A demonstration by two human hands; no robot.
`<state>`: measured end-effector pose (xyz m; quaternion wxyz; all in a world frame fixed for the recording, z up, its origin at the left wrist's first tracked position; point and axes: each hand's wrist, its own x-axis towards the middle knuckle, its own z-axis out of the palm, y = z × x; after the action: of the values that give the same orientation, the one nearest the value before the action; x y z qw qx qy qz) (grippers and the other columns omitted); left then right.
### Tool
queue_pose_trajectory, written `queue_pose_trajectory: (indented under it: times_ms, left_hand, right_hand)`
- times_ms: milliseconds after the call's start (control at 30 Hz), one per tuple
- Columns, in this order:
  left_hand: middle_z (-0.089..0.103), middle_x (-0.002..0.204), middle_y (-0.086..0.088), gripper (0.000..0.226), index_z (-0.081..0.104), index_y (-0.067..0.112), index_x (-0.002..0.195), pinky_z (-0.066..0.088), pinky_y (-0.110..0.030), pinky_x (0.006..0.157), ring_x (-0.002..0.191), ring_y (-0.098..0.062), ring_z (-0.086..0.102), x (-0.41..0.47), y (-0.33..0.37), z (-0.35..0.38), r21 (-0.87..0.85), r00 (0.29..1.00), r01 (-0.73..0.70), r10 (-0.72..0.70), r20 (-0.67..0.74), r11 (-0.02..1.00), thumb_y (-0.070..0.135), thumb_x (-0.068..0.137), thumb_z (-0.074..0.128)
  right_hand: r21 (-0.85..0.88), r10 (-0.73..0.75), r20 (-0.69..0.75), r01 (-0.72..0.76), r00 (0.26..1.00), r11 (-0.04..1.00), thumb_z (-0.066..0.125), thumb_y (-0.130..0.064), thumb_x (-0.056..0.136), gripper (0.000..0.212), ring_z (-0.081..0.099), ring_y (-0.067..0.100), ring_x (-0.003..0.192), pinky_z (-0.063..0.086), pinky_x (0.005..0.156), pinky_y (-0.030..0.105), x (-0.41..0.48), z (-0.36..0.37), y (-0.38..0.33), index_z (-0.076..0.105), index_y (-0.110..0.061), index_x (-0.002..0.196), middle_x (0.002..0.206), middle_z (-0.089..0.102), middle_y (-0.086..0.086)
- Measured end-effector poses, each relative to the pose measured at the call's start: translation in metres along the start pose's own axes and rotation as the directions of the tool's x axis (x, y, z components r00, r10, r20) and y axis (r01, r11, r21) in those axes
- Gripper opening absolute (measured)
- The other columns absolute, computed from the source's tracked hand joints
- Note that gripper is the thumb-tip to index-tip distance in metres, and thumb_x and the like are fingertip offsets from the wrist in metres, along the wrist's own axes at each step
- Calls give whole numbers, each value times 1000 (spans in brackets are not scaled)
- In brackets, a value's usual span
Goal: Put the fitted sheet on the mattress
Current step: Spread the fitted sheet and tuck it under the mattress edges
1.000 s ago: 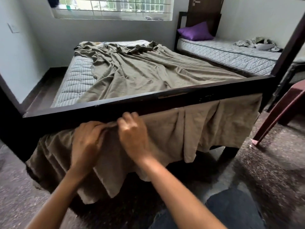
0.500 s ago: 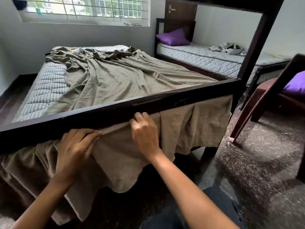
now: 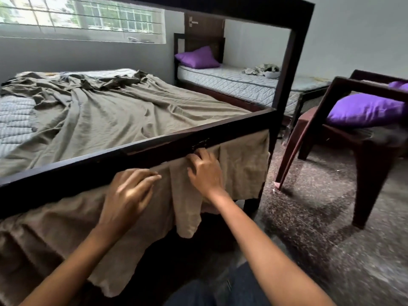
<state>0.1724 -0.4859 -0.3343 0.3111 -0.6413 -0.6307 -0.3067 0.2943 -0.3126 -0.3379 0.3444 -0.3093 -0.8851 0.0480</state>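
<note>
An olive-green sheet (image 3: 114, 115) lies rumpled over a grey quilted mattress (image 3: 13, 120), whose left side is bare. The sheet's near end hangs in folds below the dark wooden footboard (image 3: 154, 149). My left hand (image 3: 125, 195) lies on the hanging cloth just under the rail, fingers stretched toward the right. My right hand (image 3: 205, 171) is further right under the rail, fingers bent and pressed into the top of the cloth.
A dark bedpost (image 3: 284, 69) rises at the footboard's right end. A second bed (image 3: 238, 85) with a purple pillow (image 3: 196, 57) stands behind. A dark chair (image 3: 366, 138) holding a purple cushion (image 3: 364, 110) stands on the speckled floor (image 3: 309, 217) to the right.
Both hands have slid to the right along the underside of the footboard, and my view has swung right, bringing the chair into sight.
</note>
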Motion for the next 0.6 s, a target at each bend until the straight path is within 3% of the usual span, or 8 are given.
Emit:
queue_pose_trajectory:
  times_ms: [100, 200, 367, 467, 533, 600]
  left_hand:
    - [67, 101, 0, 23, 71, 13, 97, 43, -32, 82, 93, -21, 59, 38, 24, 41, -119, 994, -71, 81, 79, 990, 15, 86, 51]
    - [65, 98, 1, 25, 70, 14, 94, 44, -26, 79, 90, -18, 60, 75, 48, 83, -235, 980, -86, 125, 154, 968, 18, 86, 48]
    - [66, 103, 1, 27, 71, 13, 95, 48, -26, 83, 95, -17, 63, 134, 83, 148, -391, 981, -50, 119, 156, 919, 19, 86, 46]
    - [66, 112, -1, 30, 70, 11, 102, 50, -29, 86, 103, -18, 63, 165, 110, 197, -410, 972, -75, 158, 172, 909, 17, 85, 46]
    - [65, 118, -6, 33, 69, 9, 107, 52, -32, 88, 107, -22, 63, 185, 123, 231, -393, 955, -75, 179, 236, 916, 12, 82, 48]
    - [62, 123, -12, 38, 66, 6, 114, 53, -36, 89, 110, -26, 62, 201, 132, 257, -347, 930, -48, 169, 327, 936, 4, 77, 56]
  right_hand:
    - [21, 68, -18, -68, 998, 997, 62, -15, 79, 28, 58, 37, 100, 45, 84, 41, 12, -17, 33, 68, -6, 104, 115, 59, 16]
    - [5, 180, -125, -181, 976, 983, 59, -15, 76, 19, 58, 37, 94, 46, 78, 41, 23, -31, 78, 68, -4, 89, 100, 61, 18]
    - [180, 498, -208, -468, 842, 865, 58, -5, 79, 16, 59, 38, 93, 47, 77, 42, 50, -48, 185, 69, 0, 89, 94, 64, 20]
    - [228, 555, -186, -514, 811, 827, 54, -7, 87, 20, 59, 32, 98, 46, 80, 37, 59, -44, 241, 68, -3, 100, 103, 63, 17]
    - [221, 536, -167, -499, 827, 838, 56, -11, 89, 19, 57, 30, 98, 43, 79, 35, 67, -37, 265, 65, -5, 103, 105, 60, 15]
    - [258, 586, -147, -541, 797, 801, 58, -17, 89, 19, 57, 29, 97, 42, 76, 34, 77, -30, 279, 64, -6, 104, 105, 60, 14]
